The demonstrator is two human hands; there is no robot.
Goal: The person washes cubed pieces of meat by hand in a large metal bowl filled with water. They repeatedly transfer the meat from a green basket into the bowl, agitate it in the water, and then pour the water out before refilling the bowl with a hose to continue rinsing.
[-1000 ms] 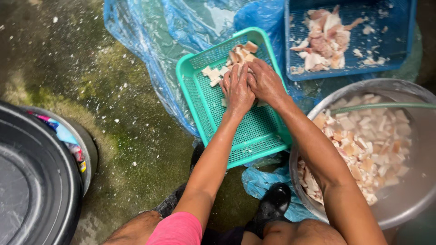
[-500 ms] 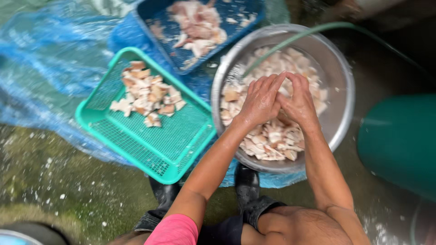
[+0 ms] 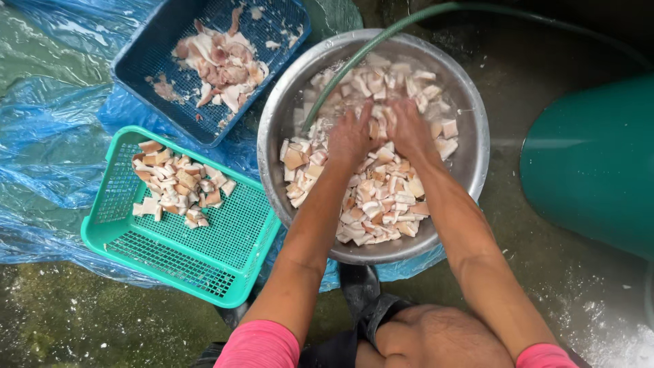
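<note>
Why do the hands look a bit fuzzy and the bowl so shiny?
Head view: soft, even light; both hands, left and right, blur slightly among the pale chunks; the metal bowl rim gleams; the baskets, green and blue, look sharp.

The fingertips of the left hand (image 3: 349, 138) and right hand (image 3: 411, 129) are sunk among the cut meat pieces (image 3: 378, 191) in the metal basin (image 3: 272, 136), so what they grip cannot be told. The green hose (image 3: 340, 78) runs off the far edge. At right, the green barrel (image 3: 596, 163) is cut off by the edge.
</note>
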